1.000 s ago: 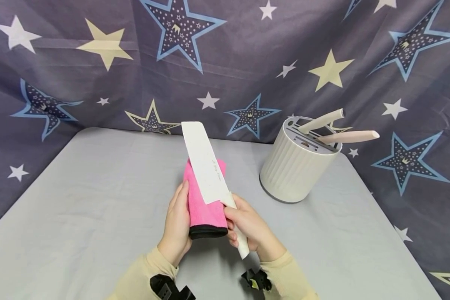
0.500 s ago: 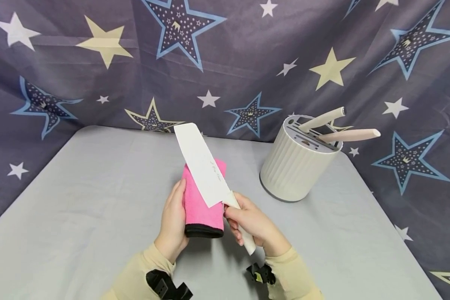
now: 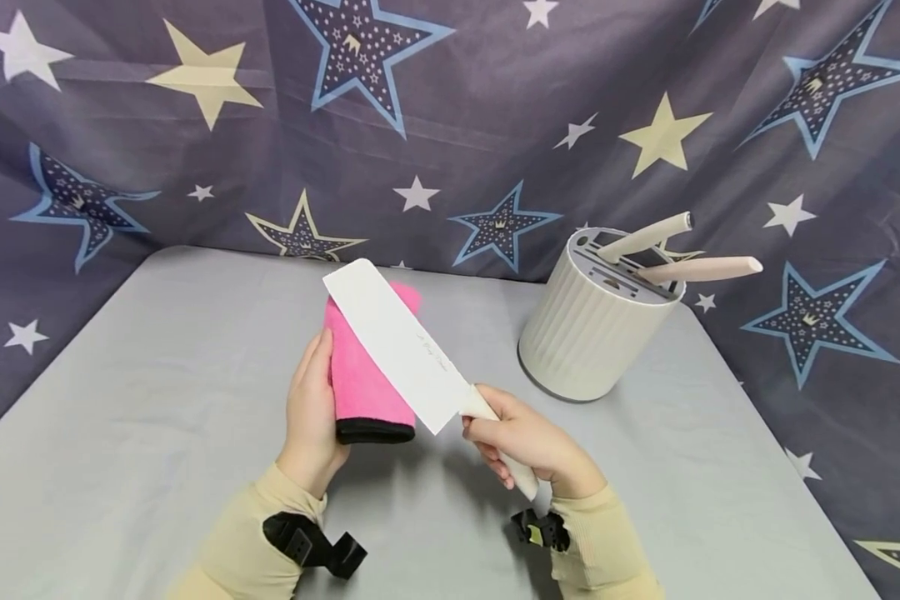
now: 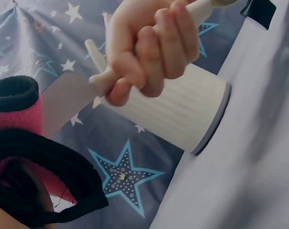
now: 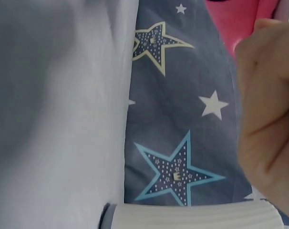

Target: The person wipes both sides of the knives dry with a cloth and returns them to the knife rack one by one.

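My right hand [image 3: 528,442] grips the pale handle of a broad white-bladed cleaver [image 3: 397,342]. Its blade tilts up and to the left, overlapping a folded pink cloth [image 3: 367,379] with a black edge in the head view. My left hand [image 3: 313,408] holds that cloth from its left side, fingers behind it and out of sight. In the left wrist view, the right hand's curled fingers [image 4: 168,43] wrap the handle, and the cloth's black hem [image 4: 63,171] shows up close. The right wrist view catches only part of the right hand [image 5: 271,105].
A ribbed cream knife block [image 3: 596,333] stands at the right rear of the grey-covered table [image 3: 157,417], with a white handle [image 3: 645,237] and a pinkish handle [image 3: 701,271] sticking out of its top. Behind hangs a dark star-patterned curtain [image 3: 487,108].
The left hand and cloth have shifted left and slightly up. The right hand has moved right, so the cleaver leans further left and its heel now extends past the cloth's right edge.
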A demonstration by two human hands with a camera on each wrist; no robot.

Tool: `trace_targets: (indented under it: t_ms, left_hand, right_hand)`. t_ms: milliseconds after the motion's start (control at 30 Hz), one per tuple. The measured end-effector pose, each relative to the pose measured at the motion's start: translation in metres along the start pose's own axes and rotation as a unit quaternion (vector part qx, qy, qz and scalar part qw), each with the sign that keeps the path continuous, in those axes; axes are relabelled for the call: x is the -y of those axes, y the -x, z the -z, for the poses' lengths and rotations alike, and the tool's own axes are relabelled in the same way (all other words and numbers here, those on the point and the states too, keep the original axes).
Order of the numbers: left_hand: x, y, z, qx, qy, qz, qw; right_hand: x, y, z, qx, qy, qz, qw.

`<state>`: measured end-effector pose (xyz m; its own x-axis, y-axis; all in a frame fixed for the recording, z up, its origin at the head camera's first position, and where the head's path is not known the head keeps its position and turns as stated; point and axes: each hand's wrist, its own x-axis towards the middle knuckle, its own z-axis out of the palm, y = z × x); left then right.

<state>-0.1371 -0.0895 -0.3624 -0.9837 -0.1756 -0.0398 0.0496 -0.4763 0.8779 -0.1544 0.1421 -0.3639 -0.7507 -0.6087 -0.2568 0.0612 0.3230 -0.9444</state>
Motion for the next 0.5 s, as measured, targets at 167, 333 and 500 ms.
trace_targets:
  t_ms: [167, 333, 500]
  left_hand:
    - [-0.005, -0.002, 0.002, -0.006, 0.017, -0.021, 0.9996]
    - [-0.009, -0.005, 0.005, -0.029, 0.038, -0.031, 0.9984]
    - [-0.013, -0.009, 0.008, -0.034, 0.069, -0.049, 0.9958]
  right_hand:
    - [-0.003, 0.002, 0.009, 0.011, 0.021, 0.009, 1.000]
    - [-0.007, 0.002, 0.017, 0.026, 0.028, 0.016, 0.999]
    - [-0.011, 0.002, 0.020, 0.031, 0.026, 0.008, 0.999]
